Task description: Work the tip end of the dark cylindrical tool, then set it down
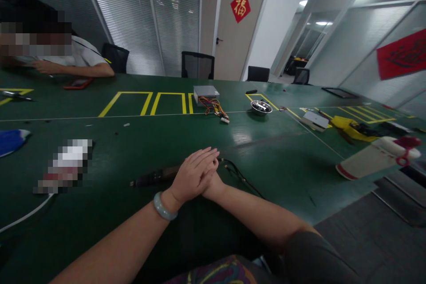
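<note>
My left hand (191, 171) lies over my right hand (212, 181), its fingers stretched out and close together. Beneath it, the right hand is mostly covered, and its fingers are hidden. Both rest at the near side of the green table (159, 137). Just behind them lies a dark, pen-shaped power tool that looks like an electric screwdriver (151, 179), its tip pointing left and part of its body hidden by my left hand. A thin black cable (241, 177) runs out to the right of my hands. Neither hand visibly grips the tool.
A grey power supply (207, 94) with coloured wires and a metal bowl (261, 107) stand farther back. On the right are a white cup (368, 159), a white box (314, 120) and a yellow item (349, 128). A phone-like object (68, 159) with a cable lies left. Another person sits far left.
</note>
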`<action>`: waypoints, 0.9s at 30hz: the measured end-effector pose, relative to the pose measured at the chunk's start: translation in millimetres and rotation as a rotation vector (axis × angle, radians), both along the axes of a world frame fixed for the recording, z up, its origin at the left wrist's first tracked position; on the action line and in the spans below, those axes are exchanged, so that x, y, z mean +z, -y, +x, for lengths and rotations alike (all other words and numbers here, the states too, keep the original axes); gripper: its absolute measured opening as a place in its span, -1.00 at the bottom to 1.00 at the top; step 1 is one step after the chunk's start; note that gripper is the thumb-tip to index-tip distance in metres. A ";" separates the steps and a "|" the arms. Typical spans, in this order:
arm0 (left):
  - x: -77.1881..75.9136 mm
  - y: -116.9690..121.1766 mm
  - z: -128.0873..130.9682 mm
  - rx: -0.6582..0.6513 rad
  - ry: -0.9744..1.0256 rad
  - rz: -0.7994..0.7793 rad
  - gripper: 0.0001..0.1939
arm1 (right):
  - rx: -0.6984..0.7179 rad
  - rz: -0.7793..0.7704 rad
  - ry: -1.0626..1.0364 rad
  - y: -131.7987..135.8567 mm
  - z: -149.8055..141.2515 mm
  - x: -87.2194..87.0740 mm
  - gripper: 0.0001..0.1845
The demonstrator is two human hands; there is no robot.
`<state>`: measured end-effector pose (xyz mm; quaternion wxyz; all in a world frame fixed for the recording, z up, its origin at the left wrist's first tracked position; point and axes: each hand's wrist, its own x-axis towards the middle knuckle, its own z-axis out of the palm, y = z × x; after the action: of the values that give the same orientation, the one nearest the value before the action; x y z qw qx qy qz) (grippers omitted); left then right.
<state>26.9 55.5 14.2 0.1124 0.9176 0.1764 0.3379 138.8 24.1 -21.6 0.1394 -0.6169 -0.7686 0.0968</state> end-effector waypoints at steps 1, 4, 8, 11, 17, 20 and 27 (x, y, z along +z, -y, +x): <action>0.0 -1.2 0.0 0.034 0.003 -0.009 -0.52 | -0.054 0.038 -0.011 3.0 4.7 5.8 -0.38; -1.7 -4.1 2.7 0.116 -0.035 -0.034 -0.52 | -0.184 0.123 -0.012 17.5 38.5 32.8 -0.34; -9.8 -7.0 10.1 0.156 -0.177 -0.053 -0.54 | -0.351 -0.050 0.167 38.7 102.2 68.1 -0.58; -15.9 -9.2 13.6 0.184 -0.262 -0.064 -0.55 | -0.389 -0.242 0.273 46.5 125.6 76.4 -0.62; -14.7 -12.7 14.1 0.177 -0.303 -0.072 -0.64 | -0.374 -0.295 0.313 44.2 99.3 65.1 -0.88; -11.5 -12.0 13.3 0.167 -0.320 -0.081 -0.67 | -0.406 -0.272 0.330 43.1 87.7 58.0 -0.87; -0.4 -4.8 6.7 0.144 -0.360 -0.099 -0.74 | -0.519 -0.190 0.321 37.4 98.5 55.4 -0.78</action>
<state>33.6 60.3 13.8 0.0996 0.9416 0.2754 0.1665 237.3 -13.3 33.9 -0.0216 -0.8099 -0.5853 0.0307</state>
